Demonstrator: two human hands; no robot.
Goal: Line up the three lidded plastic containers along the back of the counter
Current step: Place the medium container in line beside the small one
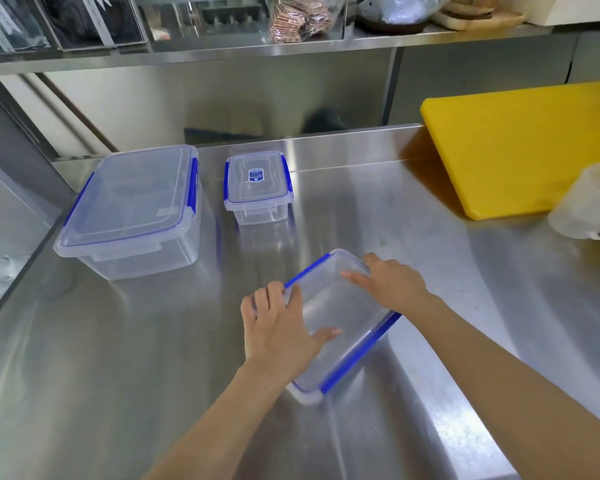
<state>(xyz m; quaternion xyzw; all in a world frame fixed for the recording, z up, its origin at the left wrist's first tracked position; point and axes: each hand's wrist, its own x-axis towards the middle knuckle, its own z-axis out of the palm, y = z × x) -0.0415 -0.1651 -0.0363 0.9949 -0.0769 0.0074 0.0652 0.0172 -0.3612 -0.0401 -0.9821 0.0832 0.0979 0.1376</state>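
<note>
Both hands' grip (281, 323) (392, 282) half-curled, clasping the near container (343, 313) between them.

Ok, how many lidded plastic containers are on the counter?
3: large container back left, small container back centre, third container nearer, under left hand and right hand. None seem hidden.

Yellow cutting board (520, 147), cloudy tub (593, 202) at right

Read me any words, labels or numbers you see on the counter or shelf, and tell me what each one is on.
No text reads clearly.
Blue sticker on the lid of the small clear plastic container with blue clips: printed, but too small and blurred to read.
White strips on the dark shelf bins: no legible writing.
</note>
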